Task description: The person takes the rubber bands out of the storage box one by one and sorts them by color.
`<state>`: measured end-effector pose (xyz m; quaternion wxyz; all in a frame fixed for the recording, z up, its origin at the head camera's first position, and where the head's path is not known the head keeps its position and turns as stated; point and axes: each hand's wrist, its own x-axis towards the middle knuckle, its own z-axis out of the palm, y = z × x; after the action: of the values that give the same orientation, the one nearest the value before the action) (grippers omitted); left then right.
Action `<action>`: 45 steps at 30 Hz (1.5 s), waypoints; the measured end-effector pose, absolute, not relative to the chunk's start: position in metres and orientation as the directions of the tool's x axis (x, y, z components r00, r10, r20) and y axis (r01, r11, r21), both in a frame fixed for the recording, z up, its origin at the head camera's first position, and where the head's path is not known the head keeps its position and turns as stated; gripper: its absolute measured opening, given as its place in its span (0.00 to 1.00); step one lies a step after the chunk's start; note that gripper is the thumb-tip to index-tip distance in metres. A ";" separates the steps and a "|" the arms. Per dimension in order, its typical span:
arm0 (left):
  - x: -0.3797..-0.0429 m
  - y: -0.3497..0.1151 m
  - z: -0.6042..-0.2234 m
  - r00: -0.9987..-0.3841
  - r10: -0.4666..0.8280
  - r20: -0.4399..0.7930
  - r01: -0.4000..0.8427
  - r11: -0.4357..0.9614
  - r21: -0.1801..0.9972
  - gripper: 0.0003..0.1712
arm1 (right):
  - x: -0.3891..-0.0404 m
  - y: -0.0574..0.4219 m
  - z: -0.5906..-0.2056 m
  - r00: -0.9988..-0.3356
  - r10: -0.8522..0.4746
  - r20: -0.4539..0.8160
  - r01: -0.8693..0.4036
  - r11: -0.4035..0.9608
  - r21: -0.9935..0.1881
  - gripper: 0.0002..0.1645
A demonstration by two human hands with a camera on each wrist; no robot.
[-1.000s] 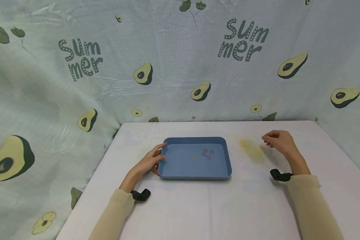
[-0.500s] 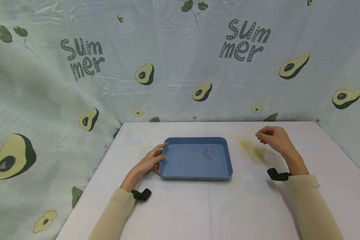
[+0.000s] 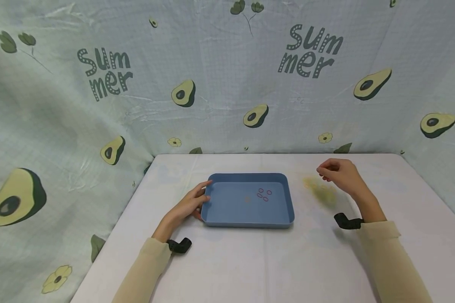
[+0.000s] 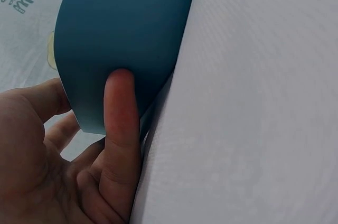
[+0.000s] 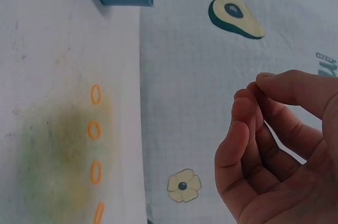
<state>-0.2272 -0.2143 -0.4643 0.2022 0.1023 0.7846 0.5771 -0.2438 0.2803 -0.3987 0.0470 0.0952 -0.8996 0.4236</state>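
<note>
A shallow blue tray (image 3: pixel 233 210) lies mid-table. My left hand (image 3: pixel 187 205) grips its left side, with the thumb (image 4: pixel 121 110) pressed to the outer wall and fingers over the rim. Inside the tray are several small red rings (image 3: pixel 267 192) and a faint orange piece (image 3: pixel 247 199). My right hand (image 3: pixel 341 174) hovers over the table right of the tray, fingers loosely curled and thumb tip against the index finger; nothing shows between them. Several thin orange rings (image 5: pixel 91 172) lie in a row on the table near this hand.
A white cloth covers the table (image 3: pixel 227 261); a yellowish stain (image 3: pixel 324 193) lies under the right hand. Behind and to the left hangs a pale curtain (image 3: pixel 212 63) printed with avocados. Each wrist wears a black camera (image 3: pixel 347 221).
My right hand has moved left, closer to the tray, and slightly away from me. The left hand and the tray have stayed in place.
</note>
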 end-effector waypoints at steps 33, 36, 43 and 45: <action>-0.229 -0.215 -0.463 -0.899 0.396 -0.188 -0.051 0.331 0.942 0.37 | -0.243 0.245 -0.395 -0.971 -0.232 0.059 -0.207 0.688 -0.696 0.17; -0.229 -0.214 -0.462 -0.901 0.390 -0.188 -0.050 0.339 0.940 0.37 | -0.243 0.242 -0.394 -0.969 -0.239 0.057 -0.211 0.688 -0.694 0.17; -0.228 -0.215 -0.462 -0.895 0.404 -0.189 -0.058 0.316 0.947 0.37 | -0.240 0.234 -0.392 -0.963 -0.258 0.072 -0.232 0.666 -0.709 0.15; -0.228 -0.215 -0.463 -0.895 0.403 -0.191 -0.060 0.315 0.947 0.37 | -0.240 0.233 -0.392 -0.961 -0.266 0.079 -0.242 0.664 -0.707 0.14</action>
<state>-0.2276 -0.2150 -0.4628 0.2014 0.1094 0.7855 0.5748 -0.2397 0.2326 -0.3923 -0.0156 0.1392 -0.9121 0.3852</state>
